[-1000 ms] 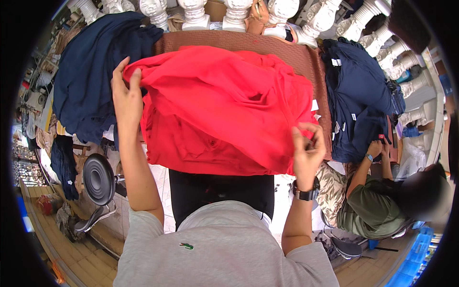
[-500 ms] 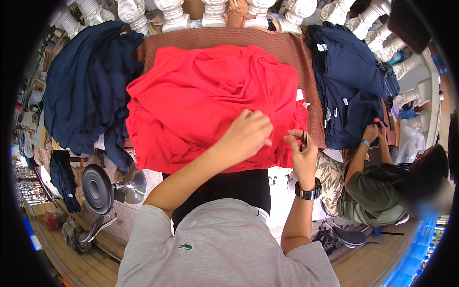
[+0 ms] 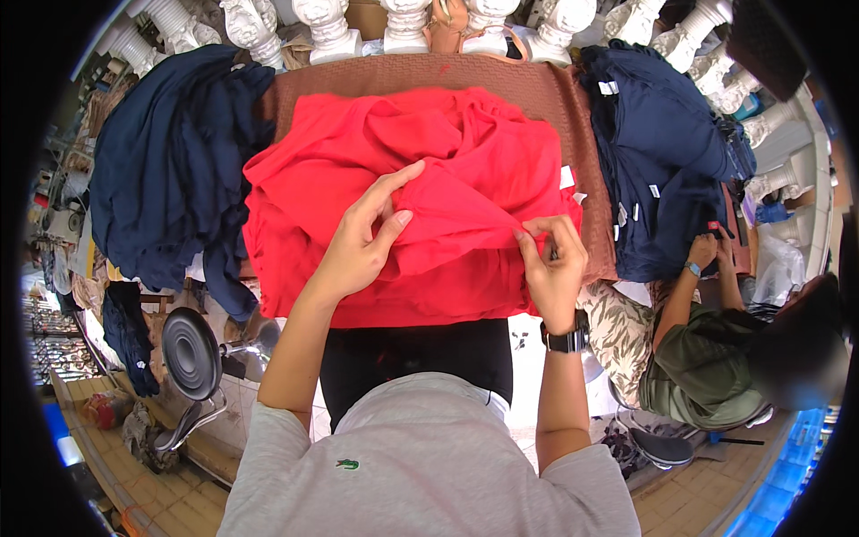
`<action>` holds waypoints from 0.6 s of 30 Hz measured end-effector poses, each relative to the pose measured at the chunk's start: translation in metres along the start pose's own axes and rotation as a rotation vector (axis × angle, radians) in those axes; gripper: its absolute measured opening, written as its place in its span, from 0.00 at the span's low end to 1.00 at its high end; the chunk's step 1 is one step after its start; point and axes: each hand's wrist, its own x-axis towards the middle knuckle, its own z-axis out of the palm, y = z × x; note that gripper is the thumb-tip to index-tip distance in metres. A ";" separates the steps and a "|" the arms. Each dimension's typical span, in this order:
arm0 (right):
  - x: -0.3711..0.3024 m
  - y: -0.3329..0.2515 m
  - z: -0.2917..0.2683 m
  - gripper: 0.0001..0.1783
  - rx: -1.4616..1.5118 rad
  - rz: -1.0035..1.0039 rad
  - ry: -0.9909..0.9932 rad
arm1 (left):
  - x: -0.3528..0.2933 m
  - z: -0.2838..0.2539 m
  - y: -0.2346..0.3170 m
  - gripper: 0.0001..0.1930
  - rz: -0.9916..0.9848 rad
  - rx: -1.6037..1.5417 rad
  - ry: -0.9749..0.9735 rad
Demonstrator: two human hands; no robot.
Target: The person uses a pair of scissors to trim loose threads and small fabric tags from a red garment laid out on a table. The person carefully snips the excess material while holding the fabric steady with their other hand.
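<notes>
A heap of red garments (image 3: 358, 134) lies in front of me, with white tags at its right edge. My right hand (image 3: 557, 259), wearing a black wristwatch, pinches the edge of a red garment (image 3: 470, 219) between thumb and fingertips. From that pinch the cloth runs taut toward my left hand. Over the middle of the heap, my left hand (image 3: 362, 242) has its thumb and forefinger spread apart beside a raised fold. A small dark thing shows within my right hand's curled fingers, too hidden to name.
Dark blue garments are piled at the left (image 3: 179, 161) and the right (image 3: 653, 152) of the brown-covered table (image 3: 349, 76). A co-worker (image 3: 707, 349) sits at the right, hands on the blue pile. White balusters (image 3: 407, 27) line the far side; a black round-seated stool (image 3: 191, 352) stands lower left.
My left hand has moved left and its fingers have spread. My right hand has turned inward and pinches the red cloth; the dark-bladed snips seen upright in it are now mostly hidden.
</notes>
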 end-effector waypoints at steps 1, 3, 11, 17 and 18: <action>-0.003 0.007 0.003 0.07 0.027 0.068 -0.042 | -0.004 0.001 -0.006 0.25 -0.032 0.050 0.006; -0.007 0.013 0.009 0.09 0.075 0.171 -0.113 | -0.008 0.007 -0.013 0.24 -0.011 0.214 0.070; -0.008 -0.012 0.017 0.11 -0.028 0.098 -0.091 | -0.014 0.049 -0.008 0.12 0.374 0.510 0.228; -0.003 -0.016 0.014 0.14 0.028 0.128 -0.229 | -0.009 0.037 -0.027 0.07 0.178 0.176 0.241; -0.001 -0.019 0.014 0.14 0.034 0.122 -0.226 | -0.011 0.033 -0.027 0.07 0.148 0.062 0.248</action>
